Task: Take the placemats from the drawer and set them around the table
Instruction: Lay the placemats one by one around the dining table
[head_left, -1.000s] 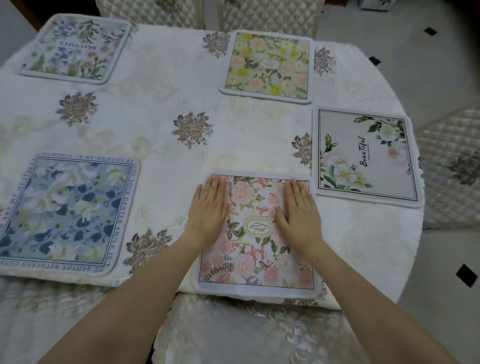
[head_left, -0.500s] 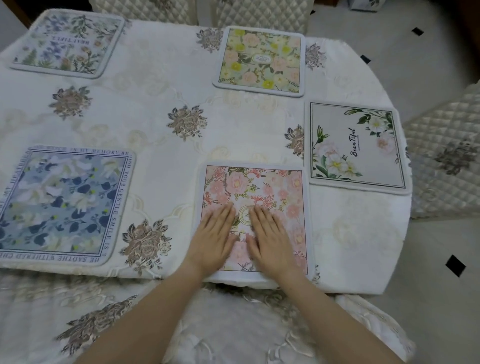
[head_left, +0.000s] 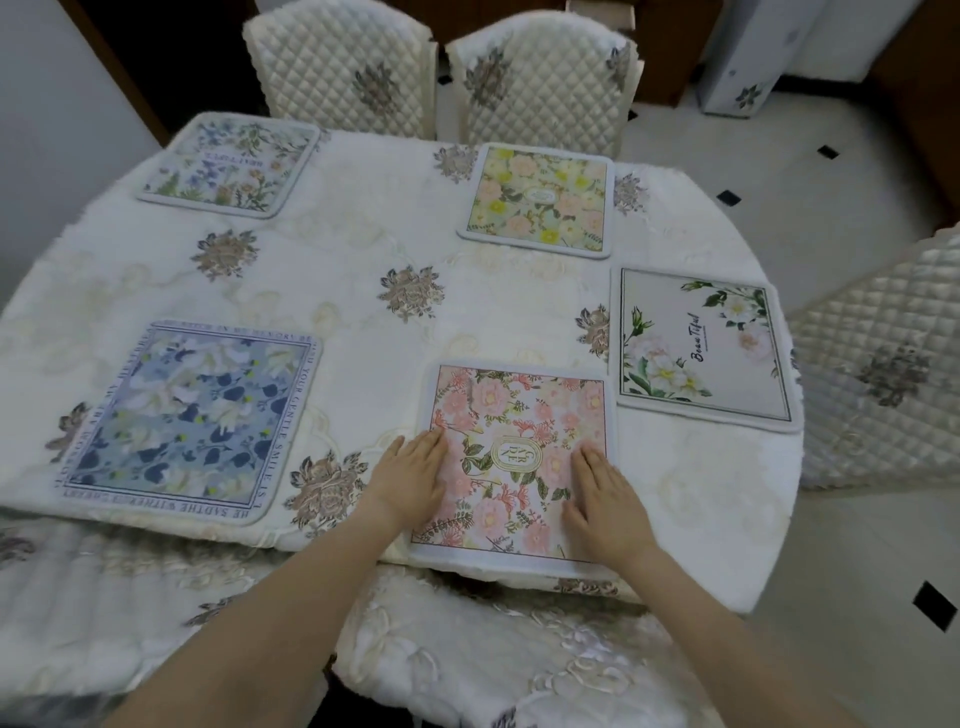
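Five placemats lie on the table, each set near the edge in front of a seating position, which is why they ring the embroidered tablecloth and leave its middle bare. The pink floral placemat is nearest the person; its near border slightly overhangs the table edge.

Left hand: flat, palm down, fingers straight and held close together, resting on the left margin of the pink placemat. Right hand: same posture on the right margin. Neither hand grips or pinches. Judgement: flat pressure at both sides serves to smooth the mat and square it to the table edge.

Remaining mats:
- blue floral placemat, near left, well apart from the pink one.
- white rose placemat, right side, its corner just beside the pink mat; whether they touch cannot be told.
- yellow floral placemat, far side, before a quilted chair.
- pale wildflower placemat, far left.

Judgement: placement appears near complete; only final alignment remains.
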